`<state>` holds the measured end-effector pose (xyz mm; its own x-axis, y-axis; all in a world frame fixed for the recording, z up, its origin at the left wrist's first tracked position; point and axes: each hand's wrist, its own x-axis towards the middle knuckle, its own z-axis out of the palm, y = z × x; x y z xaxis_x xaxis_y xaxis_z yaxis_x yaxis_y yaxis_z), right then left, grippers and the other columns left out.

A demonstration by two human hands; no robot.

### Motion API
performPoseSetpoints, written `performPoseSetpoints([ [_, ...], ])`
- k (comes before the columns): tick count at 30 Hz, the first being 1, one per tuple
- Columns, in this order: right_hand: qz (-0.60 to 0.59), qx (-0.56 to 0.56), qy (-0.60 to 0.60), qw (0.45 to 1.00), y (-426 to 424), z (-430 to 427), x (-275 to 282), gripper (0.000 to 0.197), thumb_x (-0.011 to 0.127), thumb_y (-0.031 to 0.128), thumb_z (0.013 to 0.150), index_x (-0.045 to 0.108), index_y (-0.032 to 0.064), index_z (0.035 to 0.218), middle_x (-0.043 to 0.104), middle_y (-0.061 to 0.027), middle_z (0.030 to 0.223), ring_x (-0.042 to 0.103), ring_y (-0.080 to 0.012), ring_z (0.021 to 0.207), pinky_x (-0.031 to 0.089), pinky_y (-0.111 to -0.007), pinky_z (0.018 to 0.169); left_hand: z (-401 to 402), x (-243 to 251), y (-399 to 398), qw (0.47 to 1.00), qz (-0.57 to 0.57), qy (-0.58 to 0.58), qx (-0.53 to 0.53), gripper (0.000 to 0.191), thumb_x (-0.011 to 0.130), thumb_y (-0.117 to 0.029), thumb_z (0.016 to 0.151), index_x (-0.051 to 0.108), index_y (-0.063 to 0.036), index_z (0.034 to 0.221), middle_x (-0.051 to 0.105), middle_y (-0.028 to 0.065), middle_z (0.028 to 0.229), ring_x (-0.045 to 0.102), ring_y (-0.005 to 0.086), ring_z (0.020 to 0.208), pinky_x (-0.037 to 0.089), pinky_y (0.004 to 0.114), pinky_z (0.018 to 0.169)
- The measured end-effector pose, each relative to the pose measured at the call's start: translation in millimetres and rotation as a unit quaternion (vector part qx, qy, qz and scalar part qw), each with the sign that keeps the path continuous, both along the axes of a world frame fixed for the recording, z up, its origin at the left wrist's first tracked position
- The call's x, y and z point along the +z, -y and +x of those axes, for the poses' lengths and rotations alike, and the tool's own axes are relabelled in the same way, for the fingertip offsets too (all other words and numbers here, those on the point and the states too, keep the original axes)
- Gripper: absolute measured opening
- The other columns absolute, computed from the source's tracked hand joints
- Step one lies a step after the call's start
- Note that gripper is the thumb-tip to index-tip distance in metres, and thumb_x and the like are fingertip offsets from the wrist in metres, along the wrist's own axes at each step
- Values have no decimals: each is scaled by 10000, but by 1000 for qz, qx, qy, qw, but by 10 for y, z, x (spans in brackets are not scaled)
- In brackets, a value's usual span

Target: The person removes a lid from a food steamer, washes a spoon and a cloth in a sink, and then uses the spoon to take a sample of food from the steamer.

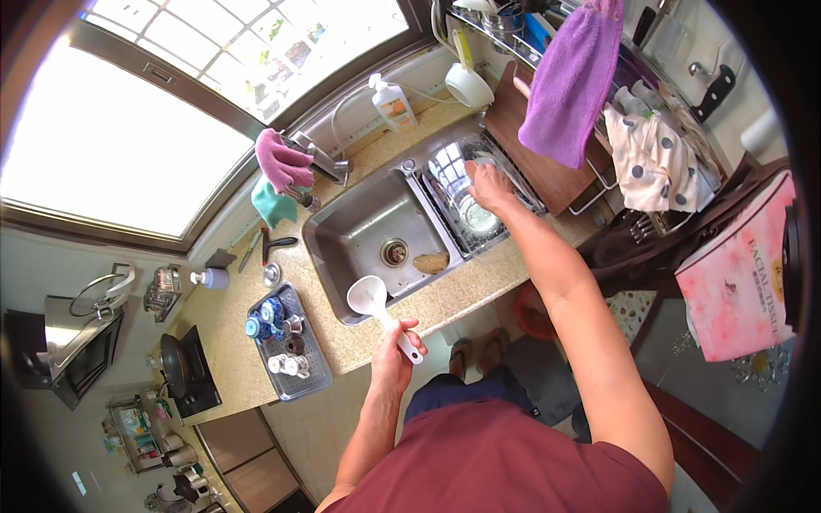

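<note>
My left hand (pixel 392 359) grips the handle of a white ladle (pixel 367 296), whose bowl is tipped up over the front rim of the left sink basin (pixel 359 237). My right hand (pixel 490 187) reaches into the right basin, over a shiny tub (pixel 442 168) with a round clear dish (pixel 480 217) in it. A tan item or fingertip shows at that hand's far side; what the fingers hold is hidden. A brown loofah-like scrubber (pixel 431 262) lies in the left basin beside the drain strainer (pixel 394 253).
Left of the sink stands a grey drain tray (pixel 304 378) with blue-patterned cups (pixel 258 326) and small white cups (pixel 288 365). Pink and green cloths (pixel 282 160) hang at the faucet. A soap bottle (pixel 392 106) stands behind; a brown cutting board (pixel 545 144) and purple towel (pixel 571 90) are right.
</note>
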<state>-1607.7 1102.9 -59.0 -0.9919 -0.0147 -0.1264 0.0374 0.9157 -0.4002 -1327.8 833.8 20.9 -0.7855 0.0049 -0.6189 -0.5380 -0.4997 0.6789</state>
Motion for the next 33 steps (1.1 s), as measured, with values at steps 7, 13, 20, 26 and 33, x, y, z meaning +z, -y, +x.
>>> performPoseSetpoints([
  [7, -124, 16, -194, 973, 113, 105, 350, 348, 576, 262, 855, 555, -51, 1005, 619, -289, 1029, 624, -445, 960, 504, -528, 835, -27, -69, 92, 1000, -4, -17, 4, 345, 411, -267, 1044, 593, 23, 1090, 615, 88, 722, 616, 220, 635, 513, 332, 612],
  [13, -160, -113, -209, 958, 119, 684, 439, 405, 599, 360, 863, 578, -25, 986, 653, -269, 918, 645, -442, 827, 527, -518, 733, -226, -208, 154, 997, 52, -60, -12, 312, 476, -291, 1019, 589, -18, 1120, 646, 100, 947, 640, 251, 845, 518, 382, 745],
  [20, -471, -176, -257, 825, 590, 2647, 912, 352, 629, 261, 898, 599, -32, 1090, 681, -152, 900, 672, -225, 842, 535, -364, 728, -218, -390, 742, 991, -42, -110, -59, 392, 412, -323, 1035, 564, -8, 1213, 575, 127, 1290, 555, 319, 1157, 442, 459, 937],
  [26, -686, -268, -332, 589, 551, 4531, 1152, 336, 633, 190, 944, 560, -5, 1208, 627, -43, 1046, 584, -109, 924, 503, -295, 797, 261, 132, 251, 959, 7, -135, -248, 280, 413, -313, 990, 531, -77, 897, 578, 93, 1369, 497, 276, 1308, 347, 473, 1085],
  [33, -709, -260, -552, 353, 602, 6842, 1147, 255, 630, 214, 945, 600, 26, 1114, 639, -75, 1001, 644, -195, 890, 547, -393, 805, 1506, 516, -479, 831, 147, -157, -513, 279, 381, -275, 1003, 483, -55, 866, 517, 184, 1412, 473, 305, 1320, 376, 476, 1094],
])
